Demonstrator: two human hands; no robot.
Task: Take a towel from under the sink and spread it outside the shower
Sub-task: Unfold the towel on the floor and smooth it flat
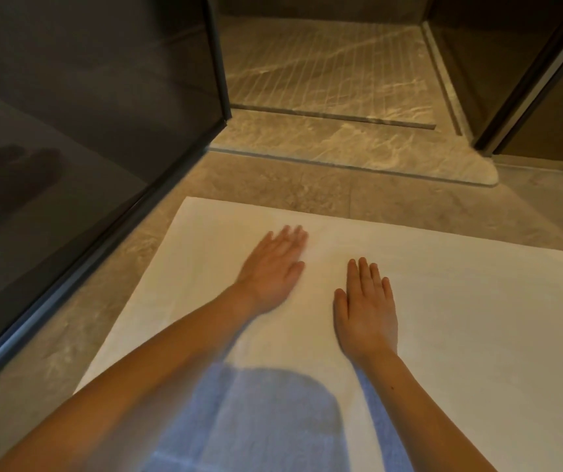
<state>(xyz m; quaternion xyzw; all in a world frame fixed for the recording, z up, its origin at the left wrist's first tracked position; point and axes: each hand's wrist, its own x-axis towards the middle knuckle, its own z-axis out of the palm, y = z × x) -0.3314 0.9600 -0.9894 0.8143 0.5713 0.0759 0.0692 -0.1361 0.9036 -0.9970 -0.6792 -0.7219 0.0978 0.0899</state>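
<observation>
Both hands flat, gripping nothing: left hand (273, 270) and right hand (366, 315) lie palm-down, fingers straight, pressed on the white rectangular terry towel (460, 301), which is laid out on the floor under and around both palms. Left hand is blurred, finger detail soft. Risks, judged: the towel sits on smooth stone, so a forward push from the palms could slide the whole sheet instead of flattening it. Uneven pressure between the two hands could skew it; its edge ahead of the fingertips already runs at a slant to the pale marble shower threshold (358, 144). A hard sweep leftward could ruck the cloth toward the dark tinted glass panel (86, 131) left of the left hand. Body weight on a sliding towel could make the person slip. Corner far right of the right hand runs out of view, cannot tell if flat. Surface: grey-beige veined stone floor tiles (69, 335), bare strip between towel edge and threshold ahead of the fingers. Beyond that, ribbed marble shower floor (324, 63), warm light. Dark metal door frame (518, 97) ahead and right of the right hand. Bluish patch (256, 420) behind the wrists, between the forearms: shadow or fabric, cannot tell.
</observation>
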